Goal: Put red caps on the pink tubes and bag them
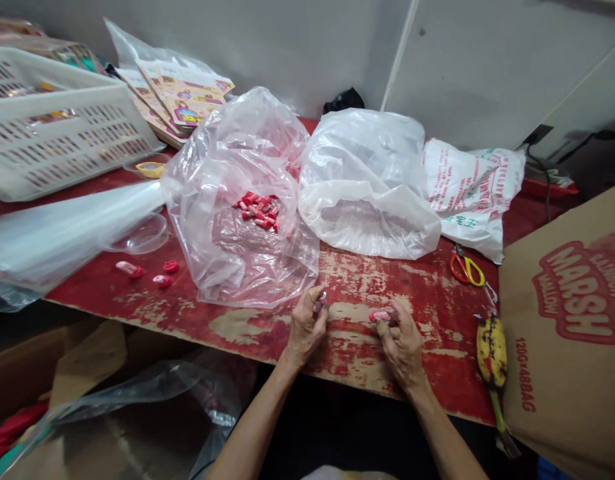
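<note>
My right hand (403, 343) pinches a small red-and-pink tube (380, 316) between thumb and fingers, just above the front of the worn red table (357, 273). Across a short gap, my left hand (305, 328) is closed on a small clear, pinkish piece (321, 299), mostly covered by the fingers. Behind it lies an open clear plastic bag (222, 260) with several small red pieces (260, 208) inside. Three loose pieces lie further left: a red-and-clear tube (130, 269), a red cap (171, 266) and a red-and-white piece (162, 281).
Behind are a white plastic bag (367, 193) and a printed sack (472, 187). On the right are scissors (468, 268), a spotted banana (492, 353) and a carton (552, 400). A white basket (67, 143), printed cards (187, 100) and plastic film (72, 230) occupy the left.
</note>
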Available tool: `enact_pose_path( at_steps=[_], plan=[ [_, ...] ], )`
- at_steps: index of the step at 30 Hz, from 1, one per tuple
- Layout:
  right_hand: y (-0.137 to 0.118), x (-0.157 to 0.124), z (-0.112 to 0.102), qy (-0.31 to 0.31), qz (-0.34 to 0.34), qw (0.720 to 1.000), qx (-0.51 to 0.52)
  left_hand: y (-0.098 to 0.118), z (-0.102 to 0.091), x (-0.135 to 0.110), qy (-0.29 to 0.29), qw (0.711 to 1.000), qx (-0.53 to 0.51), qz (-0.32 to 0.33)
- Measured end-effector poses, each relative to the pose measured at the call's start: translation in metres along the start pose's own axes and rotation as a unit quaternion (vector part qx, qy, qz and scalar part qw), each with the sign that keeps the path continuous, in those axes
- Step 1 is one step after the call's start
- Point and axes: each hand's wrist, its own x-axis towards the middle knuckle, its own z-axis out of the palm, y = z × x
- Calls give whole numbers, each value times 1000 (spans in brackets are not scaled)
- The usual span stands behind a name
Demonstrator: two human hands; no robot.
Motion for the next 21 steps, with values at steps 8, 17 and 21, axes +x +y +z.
enact_pose_path(
  at_steps=[8,17,21],
  plan=[
    [-3,0,7,-23,9,1000,16,-1,0,0,-3,1000,-6,12],
    [-22,17,-5,-39,349,781,516,0,-2,1,-6,1000,-10,-1],
    [-24,19,-6,-52,407,694,592,1,-2,2,-3,1000,-10,-6]
  ],
)
